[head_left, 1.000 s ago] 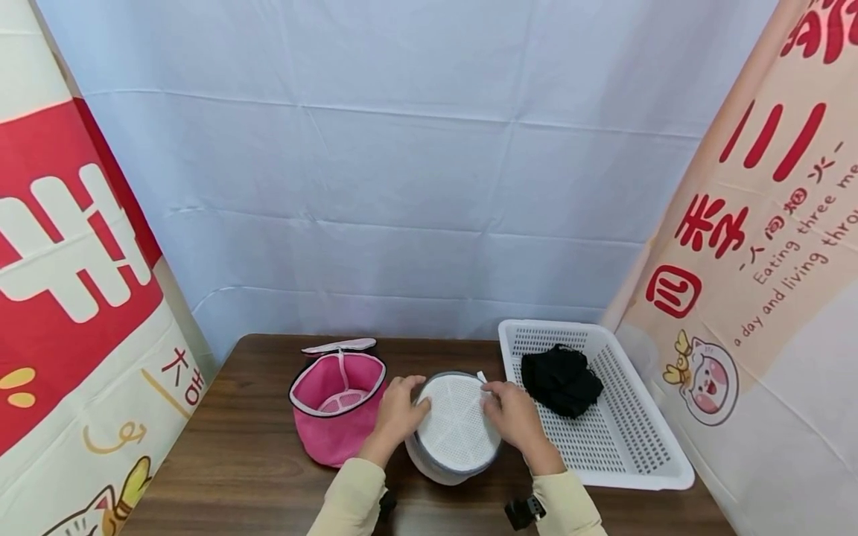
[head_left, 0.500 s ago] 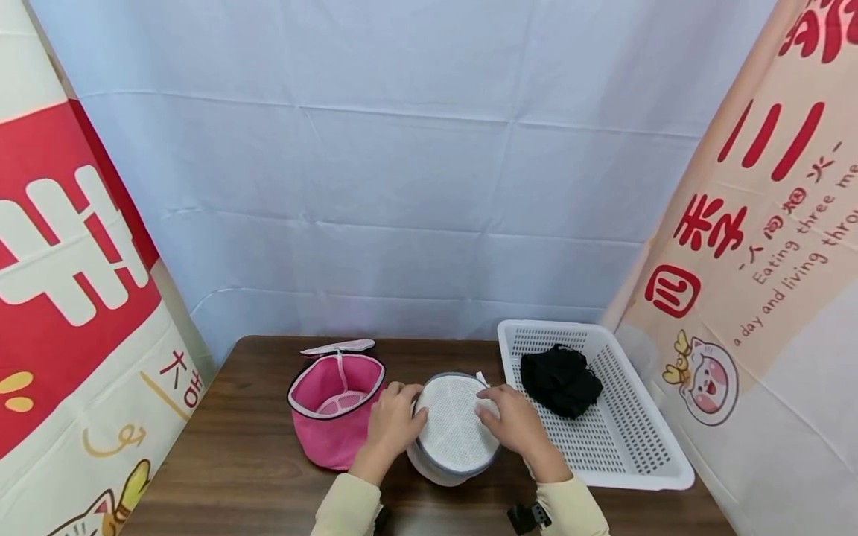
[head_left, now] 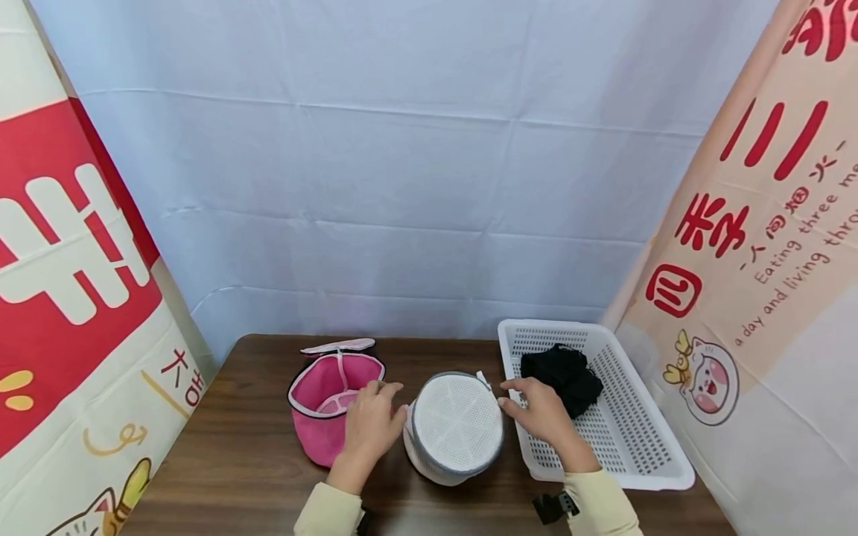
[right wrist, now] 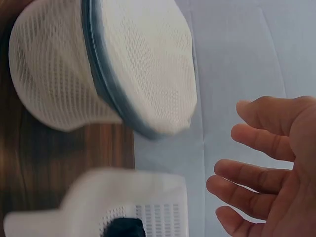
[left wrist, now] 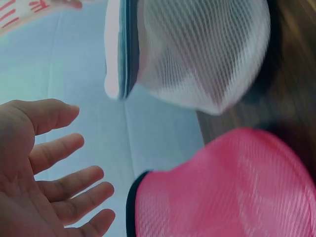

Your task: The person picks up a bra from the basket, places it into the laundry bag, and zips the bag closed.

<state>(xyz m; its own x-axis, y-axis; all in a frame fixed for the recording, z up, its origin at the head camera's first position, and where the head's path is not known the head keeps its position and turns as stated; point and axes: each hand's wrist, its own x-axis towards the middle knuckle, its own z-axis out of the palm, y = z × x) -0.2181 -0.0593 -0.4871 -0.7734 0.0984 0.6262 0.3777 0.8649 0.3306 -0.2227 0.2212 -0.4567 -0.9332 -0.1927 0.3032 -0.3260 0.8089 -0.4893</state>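
Lifting away from the lid, both hands have parted since a moment ago, when they pressed on the round white mesh laundry bag with a grey zip band (head_left: 456, 427); it now stands untouched on the dark wood-grain table (head_left: 234, 461), apparently zipped shut, though the wrist views blur the seam. The white perforated plastic basket (head_left: 643, 447) to its right holds a crumpled black fabric garment (head_left: 561, 378). The soft pink mesh laundry bag with black trim (head_left: 328, 417) gapes open on the left, its lid flopped behind. The left hand (head_left: 370, 426) hovers between the two bags, fingers relaxed and spread, gripping nothing. The right hand (head_left: 544, 414) hangs just right of the white bag, equally spread and empty.
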